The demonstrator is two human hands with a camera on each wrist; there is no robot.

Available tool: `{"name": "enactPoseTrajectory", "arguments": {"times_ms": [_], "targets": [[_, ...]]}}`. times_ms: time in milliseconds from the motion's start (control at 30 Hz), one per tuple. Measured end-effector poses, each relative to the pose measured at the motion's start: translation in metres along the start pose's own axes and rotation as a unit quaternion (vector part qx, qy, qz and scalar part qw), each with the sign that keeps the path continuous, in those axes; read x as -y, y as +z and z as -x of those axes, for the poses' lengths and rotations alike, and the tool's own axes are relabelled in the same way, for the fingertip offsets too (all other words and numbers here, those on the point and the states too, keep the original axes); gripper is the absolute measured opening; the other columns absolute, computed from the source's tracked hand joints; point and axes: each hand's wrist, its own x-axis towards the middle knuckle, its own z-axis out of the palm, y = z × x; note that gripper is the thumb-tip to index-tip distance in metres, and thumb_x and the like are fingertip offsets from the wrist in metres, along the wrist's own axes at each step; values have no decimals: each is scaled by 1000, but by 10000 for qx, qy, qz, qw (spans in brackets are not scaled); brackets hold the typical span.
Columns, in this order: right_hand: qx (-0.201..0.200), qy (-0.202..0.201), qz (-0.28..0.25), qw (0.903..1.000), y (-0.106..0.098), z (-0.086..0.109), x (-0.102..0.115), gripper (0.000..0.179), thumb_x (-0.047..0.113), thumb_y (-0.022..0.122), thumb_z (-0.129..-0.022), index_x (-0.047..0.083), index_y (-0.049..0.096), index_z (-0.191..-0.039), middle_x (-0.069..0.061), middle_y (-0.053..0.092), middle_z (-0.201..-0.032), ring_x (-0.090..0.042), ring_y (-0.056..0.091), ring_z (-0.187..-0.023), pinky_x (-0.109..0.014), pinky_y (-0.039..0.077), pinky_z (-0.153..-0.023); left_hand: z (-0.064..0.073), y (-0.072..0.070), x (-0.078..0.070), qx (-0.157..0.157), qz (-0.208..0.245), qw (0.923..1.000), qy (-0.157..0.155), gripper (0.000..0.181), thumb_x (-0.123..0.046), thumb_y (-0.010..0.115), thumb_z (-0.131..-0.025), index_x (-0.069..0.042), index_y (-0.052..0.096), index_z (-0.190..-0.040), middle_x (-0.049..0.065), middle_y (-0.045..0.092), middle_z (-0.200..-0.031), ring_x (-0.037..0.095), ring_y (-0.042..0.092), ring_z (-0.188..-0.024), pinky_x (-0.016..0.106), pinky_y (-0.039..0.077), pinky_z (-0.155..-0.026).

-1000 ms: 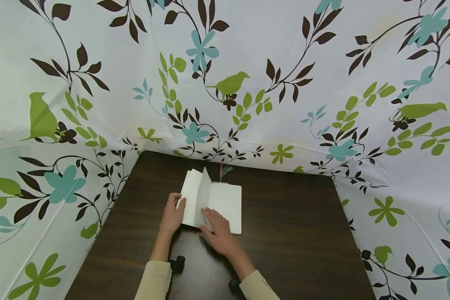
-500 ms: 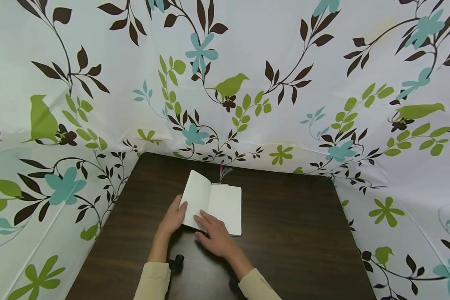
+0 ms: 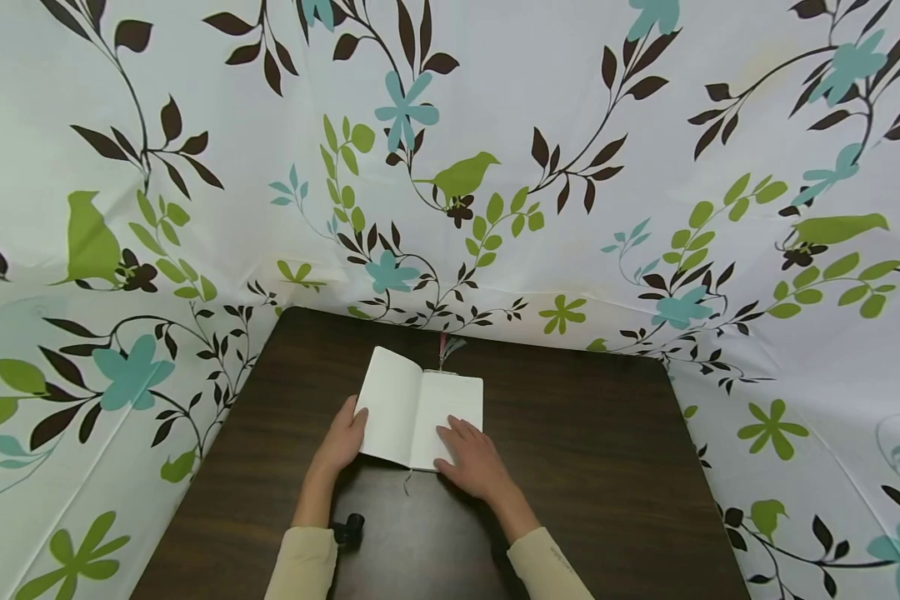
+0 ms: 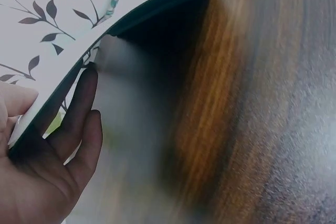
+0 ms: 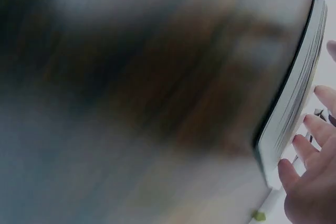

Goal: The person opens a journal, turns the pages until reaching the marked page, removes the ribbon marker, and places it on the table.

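Note:
An open notebook (image 3: pixel 393 408) with blank white pages lies on the dark wooden table. Its left side is lifted off the wood, and the left wrist view shows the dark cover (image 4: pixel 157 9) arching above the tabletop. My left hand (image 3: pixel 341 435) grips that raised edge, thumb on the page and fingers under the cover. On the right page rests my right hand (image 3: pixel 478 460), fingers extended near the lower right corner. From the right wrist, the fingertips (image 5: pixel 310 119) lie along the edge of the page block (image 5: pixel 296 98). A thin ribbon (image 3: pixel 407 482) hangs from the spine's bottom.
The brown wood-grain table (image 3: pixel 592 467) extends around the notebook. A tassel (image 3: pixel 452 346) lies beyond the notebook's top edge. Behind and at both sides hangs a white curtain (image 3: pixel 270 225) printed with leaves, flowers and birds. A black wrist device (image 3: pixel 350 530) sits by the left cuff.
A page that stood upright turned over to the left and now lies with the left pages. My right hand moved from the gutter to the right page; my left hand kept its grip.

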Motion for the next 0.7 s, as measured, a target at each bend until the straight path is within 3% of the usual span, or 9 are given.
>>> {"name": "enactPoseTrajectory", "arguments": {"times_ms": [333, 700], "targets": [[385, -88, -205, 9990, -7, 2, -19, 84, 56, 78, -94, 18, 50, -162, -12, 38, -174, -40, 37, -158, -65, 32, -125, 4, -4, 6, 118, 198, 9997, -81, 47, -20, 32, -119, 5, 34, -160, 29, 55, -145, 40, 56, -132, 56, 42, -112], [508, -85, -381, 9979, -14, 2, -16, 69, 50, 77, -97, 20, 57, -157, -12, 40, -173, -40, 39, -158, -66, 32, -122, 2, -5, 5, 104, 205, 9997, -112, 49, -22, 33, -120, 7, 35, -159, 28, 56, -144, 38, 58, -129, 53, 44, -109]]}}
